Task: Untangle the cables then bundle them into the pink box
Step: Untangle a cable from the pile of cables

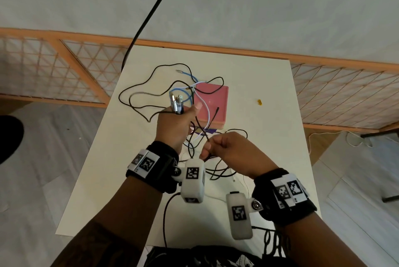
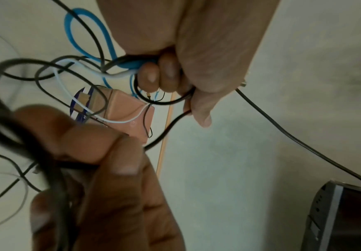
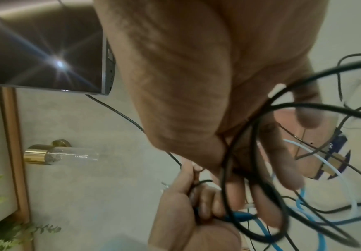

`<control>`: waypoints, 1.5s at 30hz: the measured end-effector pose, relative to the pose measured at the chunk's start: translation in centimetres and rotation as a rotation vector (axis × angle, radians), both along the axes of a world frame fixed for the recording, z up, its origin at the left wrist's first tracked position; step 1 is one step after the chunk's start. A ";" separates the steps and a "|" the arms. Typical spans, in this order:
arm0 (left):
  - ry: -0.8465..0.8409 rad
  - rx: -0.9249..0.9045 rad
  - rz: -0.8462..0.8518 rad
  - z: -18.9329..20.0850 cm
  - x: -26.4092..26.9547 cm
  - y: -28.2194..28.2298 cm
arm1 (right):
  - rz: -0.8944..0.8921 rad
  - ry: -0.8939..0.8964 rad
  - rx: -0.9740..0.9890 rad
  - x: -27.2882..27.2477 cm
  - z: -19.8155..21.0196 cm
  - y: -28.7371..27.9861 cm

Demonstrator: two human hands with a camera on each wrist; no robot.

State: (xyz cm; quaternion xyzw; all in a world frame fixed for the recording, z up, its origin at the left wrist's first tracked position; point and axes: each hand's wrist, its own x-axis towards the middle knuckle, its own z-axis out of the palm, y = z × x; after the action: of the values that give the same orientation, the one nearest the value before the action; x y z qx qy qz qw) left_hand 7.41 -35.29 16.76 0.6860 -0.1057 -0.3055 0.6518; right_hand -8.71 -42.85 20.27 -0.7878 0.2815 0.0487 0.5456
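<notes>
Centrally: pink box [image 1: 212,105], closed, cables [image 1: 151,94] draped across it, on white surface [image 1: 259,159]. Left hand [image 1: 174,125] grips plug ends; right hand [image 1: 231,148] pinches black cable. Lattice screen [image 1: 345,94] behind.

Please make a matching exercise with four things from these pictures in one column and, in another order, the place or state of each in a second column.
1. left hand
2. right hand
3. pink box
4. small yellow piece

A. lies alone on the table, right of the box
B. grips a bunch of cable plugs
C. pinches a black cable
D. has cables lying across its top

Pairs: 1-B, 2-C, 3-D, 4-A
</notes>
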 end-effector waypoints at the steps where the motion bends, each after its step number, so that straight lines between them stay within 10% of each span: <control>1: 0.018 0.000 0.045 0.1 -0.1 0.0 | 0.052 0.046 -0.022 -0.2 0.3 -0.2; 7: 0.105 -0.008 0.125 -0.1 0.1 -0.3 | 0.180 0.191 -0.086 -0.7 0.6 -0.7; 13: -0.018 0.064 -0.465 -0.3 -1.7 1.2 | -0.152 -0.056 0.002 -0.2 -0.2 -0.8; 20: 0.083 0.005 -0.109 1.4 0.6 -0.5 | -0.126 -0.091 0.165 -0.2 -0.7 0.7; 29: 0.083 0.028 -0.126 1.1 -0.7 -0.2 | 0.057 0.035 0.076 -0.8 0.1 -1.5; 37: 0.077 0.067 -0.376 1.0 -1.6 0.2 | -0.277 -0.185 0.099 1.5 -0.4 0.3; 42: 0.036 0.089 -0.076 1.5 1.4 -0.3 | -0.152 -0.172 0.139 0.7 -0.2 1.1; 45: 0.124 0.072 -0.258 1.7 0.9 0.3 | -0.263 -0.248 0.120 0.6 -0.1 0.3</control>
State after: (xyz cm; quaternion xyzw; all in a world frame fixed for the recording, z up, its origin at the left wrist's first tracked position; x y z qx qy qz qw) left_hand 8.26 -34.99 18.50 0.6697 -0.1415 -0.4320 0.5873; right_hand -8.16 -42.59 20.12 -0.7101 0.3092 -0.1038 0.6239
